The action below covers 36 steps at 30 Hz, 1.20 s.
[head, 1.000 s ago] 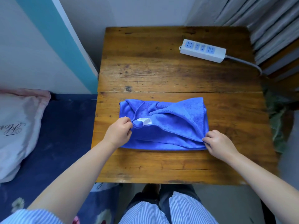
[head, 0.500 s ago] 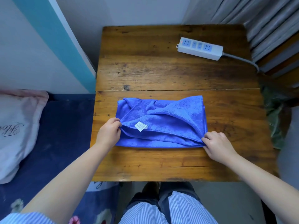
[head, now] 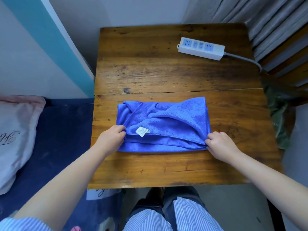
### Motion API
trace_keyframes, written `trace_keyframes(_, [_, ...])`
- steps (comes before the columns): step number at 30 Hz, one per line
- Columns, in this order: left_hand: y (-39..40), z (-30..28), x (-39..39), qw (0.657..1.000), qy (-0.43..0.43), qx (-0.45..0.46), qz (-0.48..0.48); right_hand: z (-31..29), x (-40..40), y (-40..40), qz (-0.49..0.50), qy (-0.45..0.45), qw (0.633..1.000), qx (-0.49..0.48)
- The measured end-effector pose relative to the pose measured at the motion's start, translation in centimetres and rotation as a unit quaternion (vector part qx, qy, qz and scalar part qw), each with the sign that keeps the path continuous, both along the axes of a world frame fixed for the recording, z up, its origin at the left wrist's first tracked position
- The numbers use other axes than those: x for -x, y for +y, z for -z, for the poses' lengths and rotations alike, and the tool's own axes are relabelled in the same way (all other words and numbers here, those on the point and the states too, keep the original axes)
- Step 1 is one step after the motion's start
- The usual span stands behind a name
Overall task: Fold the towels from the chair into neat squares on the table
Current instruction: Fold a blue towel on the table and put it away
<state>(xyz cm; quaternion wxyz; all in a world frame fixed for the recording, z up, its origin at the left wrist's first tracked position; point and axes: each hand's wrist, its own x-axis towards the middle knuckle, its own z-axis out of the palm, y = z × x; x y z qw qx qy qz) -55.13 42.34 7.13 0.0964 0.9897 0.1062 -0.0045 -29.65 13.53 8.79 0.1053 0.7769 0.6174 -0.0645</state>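
A blue towel (head: 164, 125) lies on the near half of a wooden table (head: 175, 75), folded into a rough, wrinkled band that runs left to right. Both hands work its near corners.

The left hand (head: 110, 139) has its fingers curled round the towel's near left corner, pinching the upper layer's hemmed edge just where it meets the lower fold. Right beside those fingertips, toward the towel's middle, a small white tag (head: 142, 131) sits on the cloth.

The right hand (head: 220, 145) grips the near right corner, fingers bent and knuckles up, the cloth gathered under the fingertips. From there the hemmed edge of the top layer runs across to the left fingers, with a lower layer showing as a strip nearer the person.

Beyond both sets of fingers the towel bunches into diagonal folds, its far edge lying close to the seam between the two table boards.

Well beyond the right fingers, on the far right of the table, rests a white power strip (head: 200, 48) with its grey cord (head: 245, 61) leading off the edge. Off to the left of the left arm a pillow (head: 15, 130) lies on dark blue bedding (head: 63, 134).
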Motion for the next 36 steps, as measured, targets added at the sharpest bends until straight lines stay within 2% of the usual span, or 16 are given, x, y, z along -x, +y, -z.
trace_keyframes(3, [0.3, 0.3, -0.1, 0.998, -0.045, 0.039, -0.016, 0.2, 0.4, -0.2, 0.000, -0.004, 1.000, -0.027])
trace_keyframes(9, [0.3, -1.6, -0.9, 0.995, -0.075, 0.056, -0.036, 0.9, 1.0, -0.2, 0.025, -0.019, 0.998, -0.046])
trace_keyframes(17, [1.1, -2.0, -0.7, 0.979, -0.110, 0.084, -0.149, 1.8, 0.4, -0.2, 0.024, -0.037, 0.991, -0.126])
trace_keyframes(20, [1.2, -2.3, -0.5, 0.970, -0.095, 0.099, -0.202, 1.2, -0.2, 0.1, 0.060, 0.001, 0.990, -0.127])
trace_keyframes(24, [1.3, -2.9, -0.7, 0.968, -0.074, 0.094, -0.221, -0.2, -1.3, 0.6, 0.070, 0.040, 0.985, -0.155])
trace_keyframes(28, [1.3, -3.5, -1.2, 0.966, -0.075, 0.082, -0.231, -1.8, -2.1, 1.0, 0.012, 0.074, 0.981, -0.178])
trace_keyframes(32, [1.6, -4.0, -1.3, 0.961, -0.048, 0.081, -0.260, -3.4, -2.2, 1.4, -0.050, 0.068, 0.986, -0.141])
trace_keyframes(36, [1.3, -4.5, -1.5, 0.954, 0.001, 0.090, -0.286, -3.7, -2.2, 1.7, -0.009, 0.098, 0.981, -0.166])
